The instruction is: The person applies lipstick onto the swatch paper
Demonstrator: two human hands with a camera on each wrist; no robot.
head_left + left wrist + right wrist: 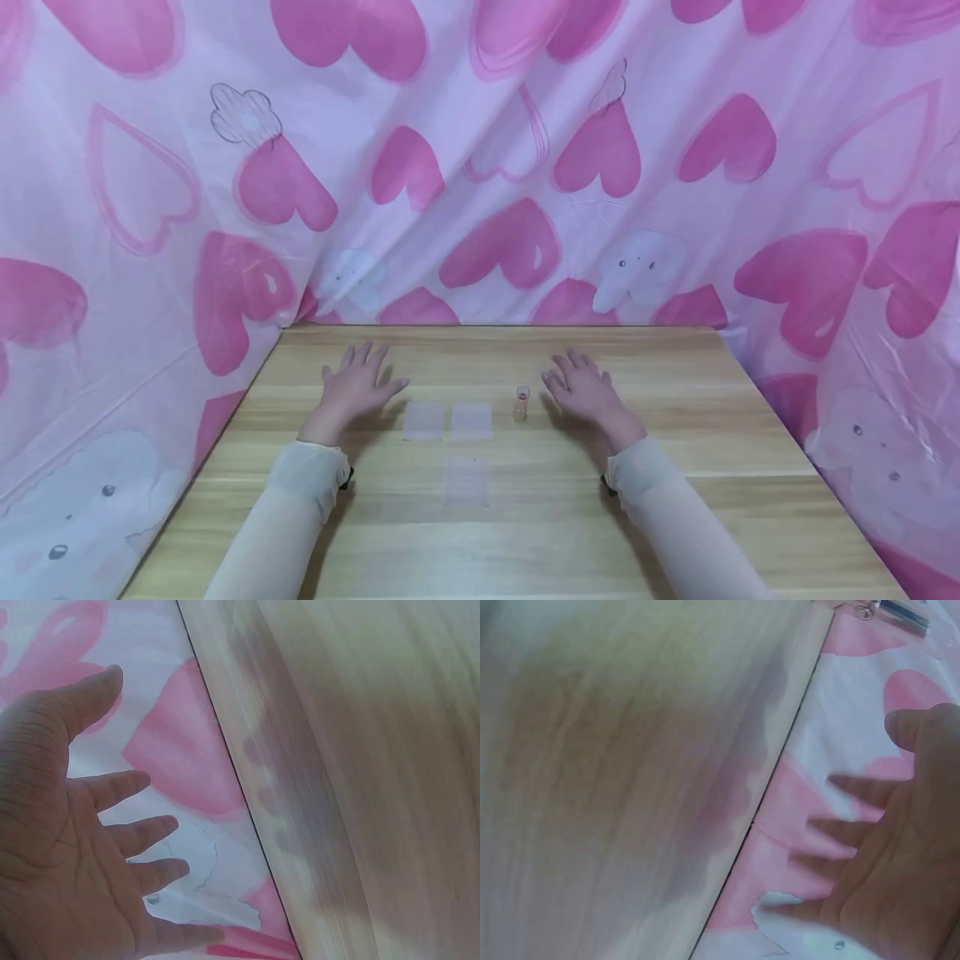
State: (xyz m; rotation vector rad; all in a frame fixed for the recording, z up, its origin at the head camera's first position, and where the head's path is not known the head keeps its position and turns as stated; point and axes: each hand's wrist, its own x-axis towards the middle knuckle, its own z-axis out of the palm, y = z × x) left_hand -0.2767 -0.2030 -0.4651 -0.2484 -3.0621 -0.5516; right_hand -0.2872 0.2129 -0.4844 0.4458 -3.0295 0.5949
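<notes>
Fingers spread and palm down, my left hand (352, 390) hovers above the table left of the paper squares and holds nothing. My right hand (588, 392) is likewise raised with spread fingers, just right of a small clear tube with a reddish inside (522, 402), which looks like a lipstick. That tube also shows as a shiny cylinder (904, 616) at the top right of the right wrist view. Two thin whitish squares lie side by side, a left square (423, 421) and a right square (472, 422). A third, fainter square (467, 482) is nearer to me.
The wooden table (570, 542) fills the lower middle of the head view. A pink and white curtain (465, 167) printed with hearts hangs behind it and along both sides. Dark bands show at both sleeve cuffs.
</notes>
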